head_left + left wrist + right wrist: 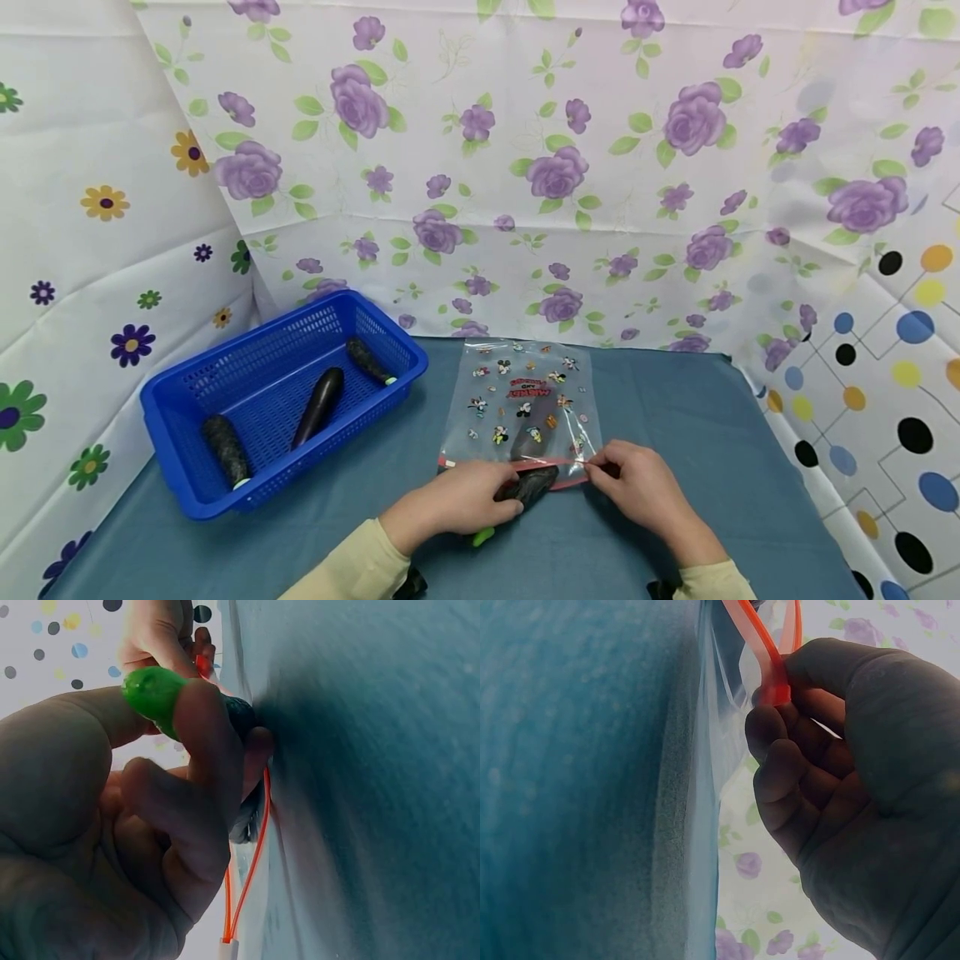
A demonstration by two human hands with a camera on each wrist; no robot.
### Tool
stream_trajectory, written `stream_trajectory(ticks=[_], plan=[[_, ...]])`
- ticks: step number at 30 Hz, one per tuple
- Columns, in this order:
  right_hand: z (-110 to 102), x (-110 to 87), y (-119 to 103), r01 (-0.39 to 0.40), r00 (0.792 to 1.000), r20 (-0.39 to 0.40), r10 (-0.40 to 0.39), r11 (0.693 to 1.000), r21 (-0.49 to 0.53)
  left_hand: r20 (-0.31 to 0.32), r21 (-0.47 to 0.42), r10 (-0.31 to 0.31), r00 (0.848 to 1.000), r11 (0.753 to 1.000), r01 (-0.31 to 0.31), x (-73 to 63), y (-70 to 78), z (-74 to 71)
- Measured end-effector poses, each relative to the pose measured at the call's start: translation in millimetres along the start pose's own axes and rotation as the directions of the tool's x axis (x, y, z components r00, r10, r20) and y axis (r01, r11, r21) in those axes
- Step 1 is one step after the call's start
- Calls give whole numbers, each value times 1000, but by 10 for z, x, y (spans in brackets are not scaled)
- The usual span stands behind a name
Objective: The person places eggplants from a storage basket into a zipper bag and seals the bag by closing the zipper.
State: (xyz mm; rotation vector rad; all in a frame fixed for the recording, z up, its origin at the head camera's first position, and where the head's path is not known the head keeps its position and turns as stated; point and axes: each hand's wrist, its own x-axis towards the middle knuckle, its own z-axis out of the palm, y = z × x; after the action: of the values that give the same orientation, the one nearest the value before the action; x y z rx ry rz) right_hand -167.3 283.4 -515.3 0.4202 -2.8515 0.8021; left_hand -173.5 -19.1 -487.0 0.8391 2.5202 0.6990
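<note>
A clear zip bag (487, 400) printed with cartoon figures lies flat, its red-edged mouth facing me. My left hand (461, 497) grips a dark, bumpy cucumber (534, 485) with a bright green end; its far end is at the bag's parted mouth. That green end (154, 694) sticks out past the fingers in the left wrist view. My right hand (637, 483) pinches the right corner of the bag's red zip strip (774, 686) between thumb and fingers. Through the plastic shows a dark purplish, long shape (532, 429), perhaps an eggplant.
At the left stands a blue perforated basket (168, 454). It holds a smooth dark eggplant (320, 407) and two dark bumpy cucumbers, one near the front (225, 448) and one at the back right. Blue-grey cloth (675, 400) covers the table; flowered sheets (480, 167) hang behind.
</note>
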Motion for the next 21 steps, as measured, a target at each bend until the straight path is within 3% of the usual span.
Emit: stream_trajectory(ticks=[9, 21], plan=[[8, -5, 11, -11, 1000, -4, 11, 1000, -13, -2, -20, -28, 1000, 999, 28, 8, 2, 6], [7, -6, 18, -10, 1000, -4, 10, 1000, -25, -41, -125, -66, 997, 990, 61, -16, 25, 29]])
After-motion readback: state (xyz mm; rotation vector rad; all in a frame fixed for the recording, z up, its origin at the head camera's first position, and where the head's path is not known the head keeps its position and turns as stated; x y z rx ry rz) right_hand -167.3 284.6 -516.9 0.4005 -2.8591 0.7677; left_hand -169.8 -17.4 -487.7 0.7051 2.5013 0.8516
